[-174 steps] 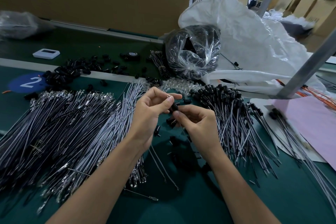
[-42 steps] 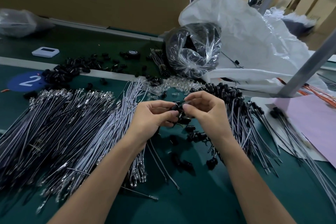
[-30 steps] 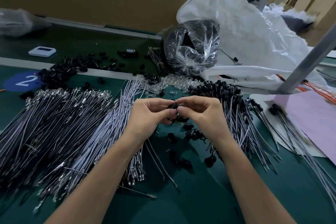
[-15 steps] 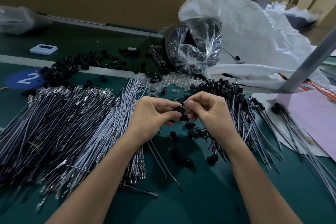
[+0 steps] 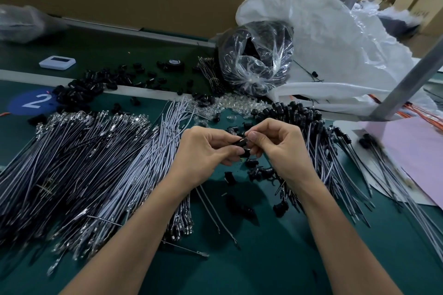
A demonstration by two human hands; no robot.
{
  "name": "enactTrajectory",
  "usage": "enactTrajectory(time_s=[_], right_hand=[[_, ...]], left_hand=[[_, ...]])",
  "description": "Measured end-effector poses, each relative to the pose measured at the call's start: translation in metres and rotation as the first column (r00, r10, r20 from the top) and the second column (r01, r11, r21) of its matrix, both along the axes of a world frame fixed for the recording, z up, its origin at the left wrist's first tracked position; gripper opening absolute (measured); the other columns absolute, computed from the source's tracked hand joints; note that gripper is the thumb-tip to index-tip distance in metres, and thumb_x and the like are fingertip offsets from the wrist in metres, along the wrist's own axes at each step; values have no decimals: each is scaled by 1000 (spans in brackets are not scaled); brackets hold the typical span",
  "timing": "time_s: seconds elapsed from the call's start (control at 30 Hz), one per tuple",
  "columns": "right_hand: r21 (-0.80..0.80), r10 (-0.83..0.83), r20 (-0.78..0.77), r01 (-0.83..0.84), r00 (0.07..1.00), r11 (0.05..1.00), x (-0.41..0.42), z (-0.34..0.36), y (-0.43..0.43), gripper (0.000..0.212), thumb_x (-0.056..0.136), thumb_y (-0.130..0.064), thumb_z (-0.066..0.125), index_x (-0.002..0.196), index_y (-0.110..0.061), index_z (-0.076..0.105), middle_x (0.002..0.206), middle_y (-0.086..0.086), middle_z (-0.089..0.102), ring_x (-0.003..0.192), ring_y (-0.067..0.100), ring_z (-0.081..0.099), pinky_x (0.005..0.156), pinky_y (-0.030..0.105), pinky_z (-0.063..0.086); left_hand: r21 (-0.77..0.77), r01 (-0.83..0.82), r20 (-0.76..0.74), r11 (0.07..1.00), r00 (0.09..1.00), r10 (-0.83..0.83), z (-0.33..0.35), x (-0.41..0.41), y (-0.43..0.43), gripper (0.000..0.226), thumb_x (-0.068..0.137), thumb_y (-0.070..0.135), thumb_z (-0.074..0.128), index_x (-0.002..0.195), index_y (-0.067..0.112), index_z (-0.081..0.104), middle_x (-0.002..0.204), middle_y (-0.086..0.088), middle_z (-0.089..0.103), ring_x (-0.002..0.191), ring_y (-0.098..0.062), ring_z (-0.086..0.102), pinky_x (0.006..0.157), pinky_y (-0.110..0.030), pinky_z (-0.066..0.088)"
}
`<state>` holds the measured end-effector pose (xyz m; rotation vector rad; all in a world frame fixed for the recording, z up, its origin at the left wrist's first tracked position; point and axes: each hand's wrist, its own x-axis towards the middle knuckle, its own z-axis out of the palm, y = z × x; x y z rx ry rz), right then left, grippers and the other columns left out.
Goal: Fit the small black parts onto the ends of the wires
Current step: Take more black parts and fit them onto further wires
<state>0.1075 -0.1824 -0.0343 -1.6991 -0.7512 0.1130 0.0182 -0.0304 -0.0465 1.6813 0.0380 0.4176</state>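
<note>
Head view, 2 hands at work over a green surface (image 5: pixel 263 263). The left hand (image 5: pixel 206 151) and the right hand (image 5: pixel 280 148) meet fingertip to fingertip above the middle of the surface, fingers curled. Between them they pinch 1 small black part (image 5: pixel 241 143), the left hand from the left and the right hand from the right. Whether a wire end sits inside this part cannot be told.

Loose black parts (image 5: pixel 255 170) lie on the surface just below and beside the hands. A broad pile of bare wires (image 5: pixel 84 163) with metal tips fans out to the left of the left forearm. The fitted wires (image 5: pixel 311 132), each capped in black at its far end, lie in a bundle to the right of the right hand. 2 single wires (image 5: pixel 215 213) lie between the forearms.

Far side: a strip of clear parts (image 5: pixel 230 105), a heap of black parts (image 5: pixel 88 86), a clear bag (image 5: pixel 256 57) filled with dark pieces, and a white sack (image 5: pixel 330 31) behind it. A blue disc (image 5: pixel 33 102) marked 2 lies at far left, a white device (image 5: pixel 57 63) beyond it, and a pink sheet (image 5: pixel 417 151) at right.
</note>
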Motion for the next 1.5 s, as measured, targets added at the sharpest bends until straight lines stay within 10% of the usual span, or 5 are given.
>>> enactTrajectory(time_s=[1.1, 1.27, 1.4, 1.5], right_hand=[[130, 6, -45, 0, 999, 991, -13, 2, 7, 10, 91, -6, 66, 84, 1, 68, 72, 6, 70, 66, 13, 64, 62, 24, 53], [66, 17, -31, -15, 999, 998, -15, 21, -2, 8, 90, -15, 62, 89, -7, 64, 83, 9, 69, 74, 18, 64, 72, 35, 55], [351, 163, -296, -52, 941, 935, 0, 49, -43, 12, 86, -19, 56, 89, -9, 62, 81, 7, 71, 68, 14, 65, 63, 21, 56], [127, -153, -153, 173, 976, 977, 17, 64, -78, 17, 86, -28, 59, 89, -13, 65, 71, -7, 69, 64, 5, 63, 58, 15, 53]], left_hand=[[-219, 25, 55, 976, 998, -13, 3, -1, -9, 19, 81, 3, 71, 98, 8, 73, 78, -8, 76, 69, -22, 75, 59, -24, 59], [-309, 103, 17, 945, 995, -103, 10, -6, -7, 34, 79, 33, 67, 108, 14, 71, 85, -12, 77, 76, -28, 75, 63, -29, 61], [-357, -133, 18, 925, 989, 149, 13, -5, 4, 46, 86, 51, 49, 103, 14, 71, 79, -10, 76, 71, -27, 75, 58, -26, 57], [-437, -302, 97, 847, 921, 378, 17, -4, 15, 48, 92, 54, 41, 95, 16, 72, 72, -6, 75, 64, -23, 73, 54, -24, 55]])
